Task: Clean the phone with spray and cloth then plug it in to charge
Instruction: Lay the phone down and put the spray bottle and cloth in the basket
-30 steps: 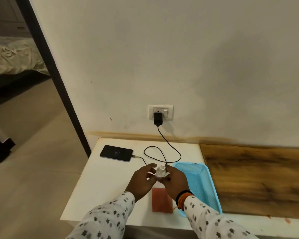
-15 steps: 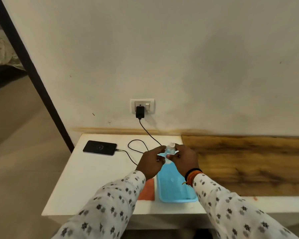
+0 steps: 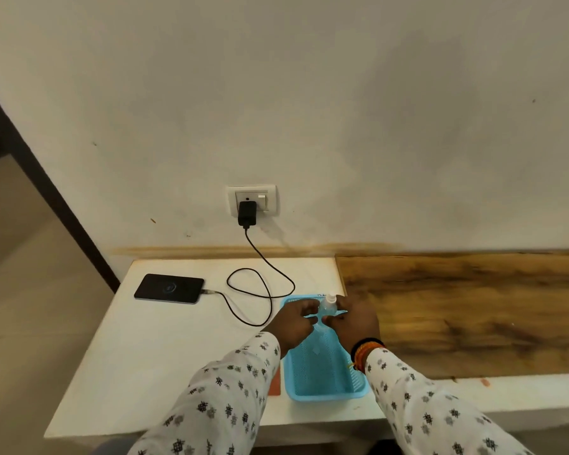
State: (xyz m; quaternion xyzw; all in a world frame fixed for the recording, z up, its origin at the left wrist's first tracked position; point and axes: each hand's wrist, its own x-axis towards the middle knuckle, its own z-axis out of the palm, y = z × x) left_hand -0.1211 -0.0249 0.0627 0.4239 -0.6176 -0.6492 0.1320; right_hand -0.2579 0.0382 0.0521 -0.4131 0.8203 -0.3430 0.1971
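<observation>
A small clear spray bottle (image 3: 329, 304) with a white cap is held upright over the far end of the blue basket (image 3: 322, 377). My right hand (image 3: 357, 320) grips it from the right, and my left hand (image 3: 294, 320) pinches it from the left with its fingertips. The black phone (image 3: 169, 288) lies flat at the table's far left with its screen lit. A black cable (image 3: 260, 290) is plugged into it and loops to the black charger (image 3: 247, 213) in the wall socket. Only a strip of the orange cloth (image 3: 275, 382) shows beside my left sleeve.
The white table (image 3: 165, 349) meets the wall at the back, and its front edge is near me. A wooden surface (image 3: 467, 310) adjoins it on the right. A dark door frame (image 3: 43, 192) and open floor lie to the left.
Both hands have carried the spray bottle from beside the cloth rightward and away from me, to above the basket's far end. My view has turned right and closer.
</observation>
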